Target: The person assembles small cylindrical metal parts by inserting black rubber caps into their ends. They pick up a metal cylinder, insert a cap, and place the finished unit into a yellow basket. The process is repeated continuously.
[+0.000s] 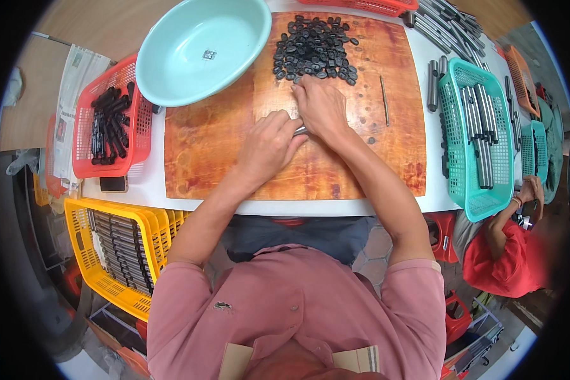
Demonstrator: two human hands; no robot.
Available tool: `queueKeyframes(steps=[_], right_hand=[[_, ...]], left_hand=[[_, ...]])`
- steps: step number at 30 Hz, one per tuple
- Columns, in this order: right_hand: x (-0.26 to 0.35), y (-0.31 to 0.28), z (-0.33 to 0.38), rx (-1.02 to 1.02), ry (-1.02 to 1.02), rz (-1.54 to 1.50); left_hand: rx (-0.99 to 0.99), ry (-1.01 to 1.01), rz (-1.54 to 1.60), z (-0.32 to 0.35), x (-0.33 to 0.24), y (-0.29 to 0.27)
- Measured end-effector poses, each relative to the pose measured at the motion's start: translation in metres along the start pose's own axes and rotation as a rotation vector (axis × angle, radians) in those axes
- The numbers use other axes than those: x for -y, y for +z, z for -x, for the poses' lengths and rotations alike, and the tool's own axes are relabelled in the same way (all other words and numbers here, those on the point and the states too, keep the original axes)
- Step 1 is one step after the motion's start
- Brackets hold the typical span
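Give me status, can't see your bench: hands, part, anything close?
Left hand and right hand grip one metal rod. Black caps piled just ahead.

The scene is bright and evenly lit, apparently by soft daylight from above; colours are saturated and nothing is dim. Shadows are weak: a faint soft one lies under the hands on the wooden board, and another under the basin at the far left. The basin's inner wall has a mild sheen, and the white table is nearly blown out at the far right. The centre is sharp. Toward the rim, straight edges bow strongly, detail softens, and a black circular vignette cuts off the corners. The near shirt is slightly soft.
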State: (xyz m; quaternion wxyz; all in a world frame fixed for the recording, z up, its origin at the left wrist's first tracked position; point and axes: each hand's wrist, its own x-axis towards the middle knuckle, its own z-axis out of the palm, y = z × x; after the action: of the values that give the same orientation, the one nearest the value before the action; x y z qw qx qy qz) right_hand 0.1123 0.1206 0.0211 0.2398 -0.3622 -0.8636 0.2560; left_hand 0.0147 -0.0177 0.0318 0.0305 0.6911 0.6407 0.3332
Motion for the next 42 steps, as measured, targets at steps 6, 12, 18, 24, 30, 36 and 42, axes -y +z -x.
queueKeyframes(steps=[6,12,18,24,30,36,42], right_hand=[[0.001,0.004,0.005,-0.002,-0.018,0.052],[0.001,0.006,0.005,-0.025,-0.026,0.080],[-0.008,0.007,0.001,-0.088,0.087,-0.114],[-0.019,0.006,0.001,-0.286,0.189,-0.815],[-0.032,0.018,0.002,-0.258,0.173,-0.616],[-0.004,0.000,0.027,-0.193,-0.040,-0.572],[0.172,-0.128,0.119,0.191,-0.960,-0.521]], left_hand=[[0.043,-0.032,0.044,0.005,0.000,0.001],[0.062,-0.020,-0.004,0.009,0.003,0.007],[0.016,0.011,-0.028,0.003,-0.002,-0.001],[-0.047,-0.629,0.807,0.008,0.002,-0.016],[-0.106,-0.823,1.197,0.068,0.008,-0.020],[-0.257,-0.855,1.121,0.112,-0.002,-0.048],[-0.272,-0.913,1.154,0.127,-0.002,-0.065]])
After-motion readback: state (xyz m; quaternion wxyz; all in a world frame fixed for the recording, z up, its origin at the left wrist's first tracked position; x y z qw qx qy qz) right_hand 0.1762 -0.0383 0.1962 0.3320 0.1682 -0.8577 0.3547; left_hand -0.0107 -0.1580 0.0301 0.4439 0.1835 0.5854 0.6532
